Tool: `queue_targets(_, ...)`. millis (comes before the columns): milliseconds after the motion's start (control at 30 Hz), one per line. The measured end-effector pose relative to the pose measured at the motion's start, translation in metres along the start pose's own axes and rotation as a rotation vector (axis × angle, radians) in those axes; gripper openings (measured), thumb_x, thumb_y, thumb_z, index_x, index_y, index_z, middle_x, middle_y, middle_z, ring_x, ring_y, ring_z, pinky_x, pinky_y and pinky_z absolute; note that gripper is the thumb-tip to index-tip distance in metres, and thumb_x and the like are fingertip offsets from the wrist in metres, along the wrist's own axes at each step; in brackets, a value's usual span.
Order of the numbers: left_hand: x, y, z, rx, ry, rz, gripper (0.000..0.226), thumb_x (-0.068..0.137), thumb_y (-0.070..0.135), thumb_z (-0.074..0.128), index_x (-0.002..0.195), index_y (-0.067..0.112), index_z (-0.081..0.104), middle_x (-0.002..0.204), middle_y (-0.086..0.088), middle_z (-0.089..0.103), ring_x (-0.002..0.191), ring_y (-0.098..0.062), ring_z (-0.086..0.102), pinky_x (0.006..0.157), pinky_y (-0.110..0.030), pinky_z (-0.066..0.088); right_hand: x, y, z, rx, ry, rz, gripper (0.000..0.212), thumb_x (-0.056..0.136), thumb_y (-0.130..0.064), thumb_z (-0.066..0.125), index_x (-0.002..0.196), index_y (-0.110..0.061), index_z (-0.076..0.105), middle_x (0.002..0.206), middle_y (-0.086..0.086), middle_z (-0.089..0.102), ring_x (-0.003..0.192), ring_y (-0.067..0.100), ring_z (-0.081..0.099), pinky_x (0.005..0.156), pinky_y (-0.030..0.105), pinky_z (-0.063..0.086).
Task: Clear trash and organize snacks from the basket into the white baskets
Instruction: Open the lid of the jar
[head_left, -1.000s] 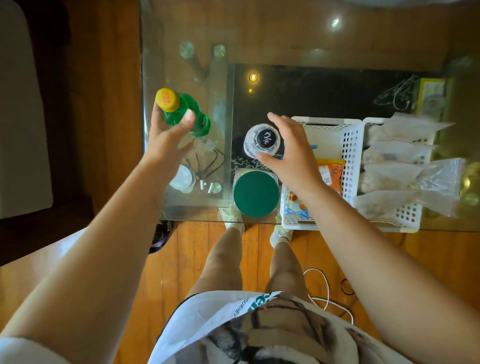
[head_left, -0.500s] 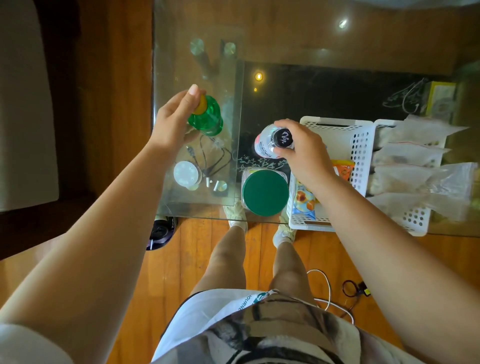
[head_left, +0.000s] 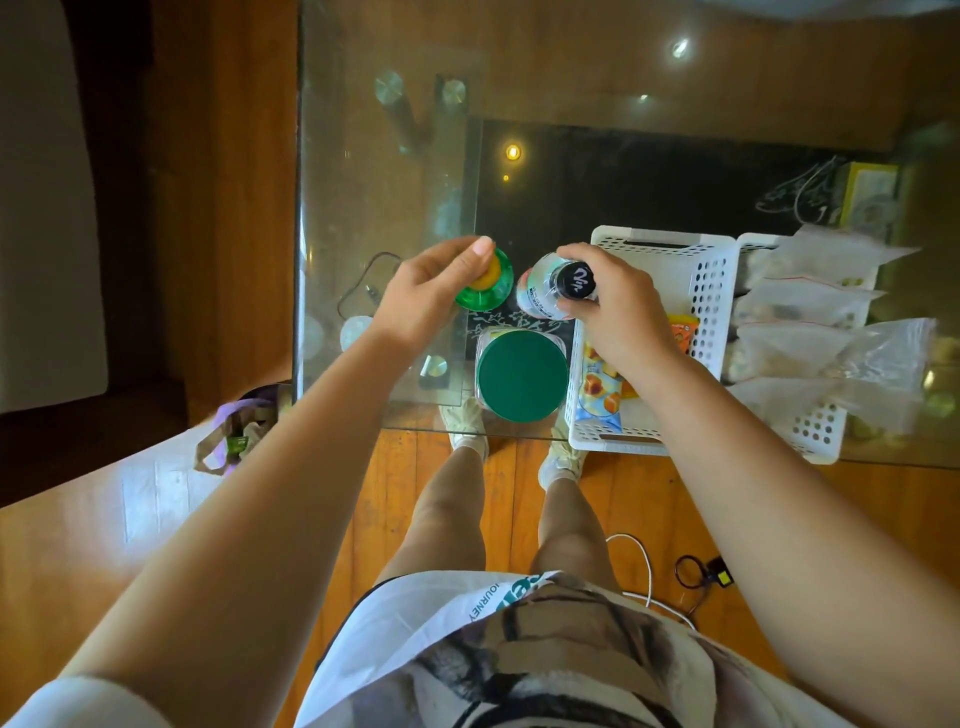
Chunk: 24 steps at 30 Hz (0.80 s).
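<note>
Head view:
Left hand (head_left: 423, 301): fingers curled round the yellow cap of a green plastic bottle (head_left: 485, 288).
Right hand (head_left: 618, 312): fingers gripping a clear black-capped bottle (head_left: 545, 286).
Place: near the glass worktop (head_left: 374, 182) front edge, just beside the white perforated plastic basket (head_left: 711, 291).

The word "JOURNEY" runs in dark capitals along the white shirt (head_left: 467, 603), beside larger teal letters that are cut off and unreadable. The black bottle cap (head_left: 575, 279) bears a white squiggle logo; the bottle's label print is too small to read.

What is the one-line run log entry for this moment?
left hand: grips green plastic bottle | right hand: grips clear black-capped bottle
</note>
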<state>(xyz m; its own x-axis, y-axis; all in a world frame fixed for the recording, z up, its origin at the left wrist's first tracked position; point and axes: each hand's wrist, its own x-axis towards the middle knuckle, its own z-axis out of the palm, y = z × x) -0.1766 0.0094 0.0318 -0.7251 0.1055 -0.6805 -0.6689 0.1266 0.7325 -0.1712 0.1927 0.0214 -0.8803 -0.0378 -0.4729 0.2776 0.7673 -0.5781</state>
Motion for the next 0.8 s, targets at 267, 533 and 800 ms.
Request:
queue_targets(267,-0.005,-0.009,0.015,0.018,0.002,0.005,0.038,0.093,0.040,0.048,0.122,0.018,0.057,0.102,0.007,0.061,0.098,-0.014,0.058,0.096,-0.033,0.043,-0.005,0.002,0.000,-0.020,-0.024,-0.033,0.045,0.083,-0.007,0.064,0.125,-0.017,0.053,0.124,0.006,0.061,0.114,0.024,0.056,0.090,0.028,0.045)
queue_targets(533,-0.004,-0.008,0.016,0.027,-0.012,0.001,0.039,0.092,0.041,0.049,0.123,0.018,0.057,0.104,0.007,0.062,0.097,-0.013,0.059,0.091,-0.028,0.043,-0.010,0.004,0.004,0.006,-0.028,-0.021,0.045,0.083,-0.006,0.064,0.125,-0.018,0.053,0.125,0.008,0.060,0.117,0.026,0.055,0.091,0.030,0.045)
queue_targets(800,-0.006,-0.009,0.017,0.036,-0.018,-0.012,0.045,0.092,0.041,0.048,0.129,0.015,0.055,0.112,0.002,0.060,0.104,-0.016,0.058,0.093,-0.028,0.044,-0.007,0.005,-0.001,0.007,-0.089,-0.013,0.046,0.085,-0.007,0.062,0.128,-0.017,0.051,0.137,0.008,0.052,0.126,0.028,0.048,0.103,0.035,0.040)
